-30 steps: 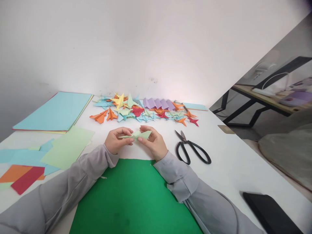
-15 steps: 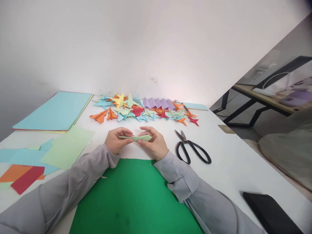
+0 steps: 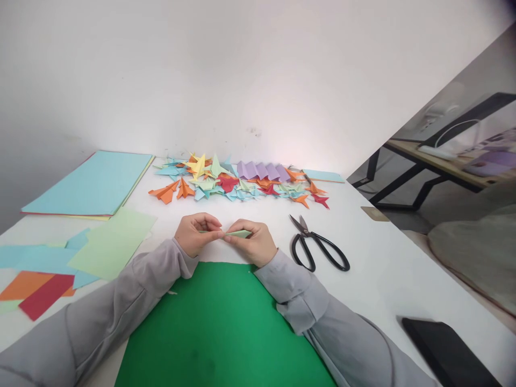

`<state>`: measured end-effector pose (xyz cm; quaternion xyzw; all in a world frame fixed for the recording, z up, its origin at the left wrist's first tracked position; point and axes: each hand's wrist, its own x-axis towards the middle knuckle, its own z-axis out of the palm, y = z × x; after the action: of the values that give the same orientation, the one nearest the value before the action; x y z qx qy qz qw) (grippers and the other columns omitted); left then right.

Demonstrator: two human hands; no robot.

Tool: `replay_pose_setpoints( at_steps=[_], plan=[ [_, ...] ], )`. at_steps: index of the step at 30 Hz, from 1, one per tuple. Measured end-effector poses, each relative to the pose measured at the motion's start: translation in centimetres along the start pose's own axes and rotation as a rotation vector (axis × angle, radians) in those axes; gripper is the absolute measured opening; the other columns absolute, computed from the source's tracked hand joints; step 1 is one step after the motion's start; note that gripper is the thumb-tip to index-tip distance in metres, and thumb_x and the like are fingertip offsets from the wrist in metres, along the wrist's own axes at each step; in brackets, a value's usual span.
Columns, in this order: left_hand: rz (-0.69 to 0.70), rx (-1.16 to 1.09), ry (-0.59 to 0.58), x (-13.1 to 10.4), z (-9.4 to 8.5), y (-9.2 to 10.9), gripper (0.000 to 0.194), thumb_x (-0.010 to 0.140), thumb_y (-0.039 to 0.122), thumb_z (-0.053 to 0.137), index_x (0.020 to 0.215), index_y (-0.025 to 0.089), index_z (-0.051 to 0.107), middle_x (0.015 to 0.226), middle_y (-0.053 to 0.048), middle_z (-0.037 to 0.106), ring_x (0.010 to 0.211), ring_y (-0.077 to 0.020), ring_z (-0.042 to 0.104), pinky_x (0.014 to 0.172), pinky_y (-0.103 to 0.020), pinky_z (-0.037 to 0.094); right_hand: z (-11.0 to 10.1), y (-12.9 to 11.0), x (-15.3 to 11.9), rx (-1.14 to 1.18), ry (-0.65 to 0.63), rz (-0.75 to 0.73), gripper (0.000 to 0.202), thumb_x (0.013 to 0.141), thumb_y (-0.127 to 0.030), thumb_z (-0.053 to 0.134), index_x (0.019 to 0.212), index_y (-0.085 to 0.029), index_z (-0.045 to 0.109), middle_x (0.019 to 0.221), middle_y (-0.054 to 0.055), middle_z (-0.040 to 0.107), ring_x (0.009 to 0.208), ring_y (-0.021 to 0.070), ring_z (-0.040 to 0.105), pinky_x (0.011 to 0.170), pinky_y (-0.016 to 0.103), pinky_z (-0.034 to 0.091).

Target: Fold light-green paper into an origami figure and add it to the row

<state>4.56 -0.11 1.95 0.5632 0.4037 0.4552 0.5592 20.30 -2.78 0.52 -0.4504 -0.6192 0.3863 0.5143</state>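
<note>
The folded strip of pale green paper (image 3: 238, 234) lay flat-on between my two hands, just above the white table (image 3: 387, 269) and a little beyond the far edge of the green mat (image 3: 217, 328). Its long axis ran left to right, nearly level, crosswise to my forearms, so that each end pointed into one palm. My right hand (image 3: 252, 243) had the greater share of it: thumb and fingers were pinched narrowly on the right portion, where most of the visible paper showed. My left hand (image 3: 195, 234) was curled closed on the thinner left end, and the fingertips of both hands met near the middle, touching or nearly so; I could not tell how much of the strip was hidden inside the left fist. Neither hand was nearer in any real sense, since both gripped it, but the exposed length sat on the right side. To the right, apart from my wrist, lay the black scissors (image 3: 318, 248), blades pointing away from me. Farther back, against the wall, the heap of coloured folded shapes (image 3: 242, 183) stretched in a row. On the left lay a loose light green sheet (image 3: 115, 242), and beyond it the stack of blue paper (image 3: 94, 183).
</note>
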Motion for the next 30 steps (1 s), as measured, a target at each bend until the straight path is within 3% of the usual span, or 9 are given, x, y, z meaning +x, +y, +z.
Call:
replay_pose_setpoints(
  at_steps=[15, 22, 30],
  plan=[
    [0.045, -0.1, -0.037, 0.33, -0.3, -0.72, 0.018, 0.046, 0.015, 0.076, 0.056, 0.013, 0.062, 0.05, 0.004, 0.055, 0.049, -0.0056, 0.05, 0.05, -0.017, 0.04, -0.02, 0.48, 0.12, 0.135, -0.05, -0.001, 0.007, 0.065, -0.027, 0.068, 0.068, -0.021, 0.071, 0.069, 0.002, 0.068, 0.066, 0.0145, 0.059, 0.064, 0.028, 0.046],
    [0.057, -0.109, -0.028, 0.4, -0.19, -0.71, 0.021, 0.045, 0.019, 0.077, 0.056, 0.014, 0.061, 0.051, 0.003, 0.057, 0.05, -0.0069, 0.05, 0.049, -0.019, 0.041, -0.13, 0.58, 0.07, 0.187, -0.064, 0.048, 0.016, 0.07, -0.035, 0.063, 0.07, -0.022, 0.072, 0.07, 0.002, 0.067, 0.067, 0.0133, 0.057, 0.063, 0.026, 0.043],
    [0.021, -0.025, 0.03, 0.23, -0.19, -0.6, 0.026, 0.044, 0.024, 0.079, 0.061, 0.014, 0.063, 0.052, 0.002, 0.059, 0.049, -0.0079, 0.052, 0.049, -0.02, 0.043, -0.1, 0.37, 0.17, 0.146, -0.022, 0.041, 0.016, 0.068, -0.034, 0.065, 0.068, -0.02, 0.071, 0.068, 0.002, 0.067, 0.064, 0.0139, 0.058, 0.062, 0.027, 0.044]
  ],
)
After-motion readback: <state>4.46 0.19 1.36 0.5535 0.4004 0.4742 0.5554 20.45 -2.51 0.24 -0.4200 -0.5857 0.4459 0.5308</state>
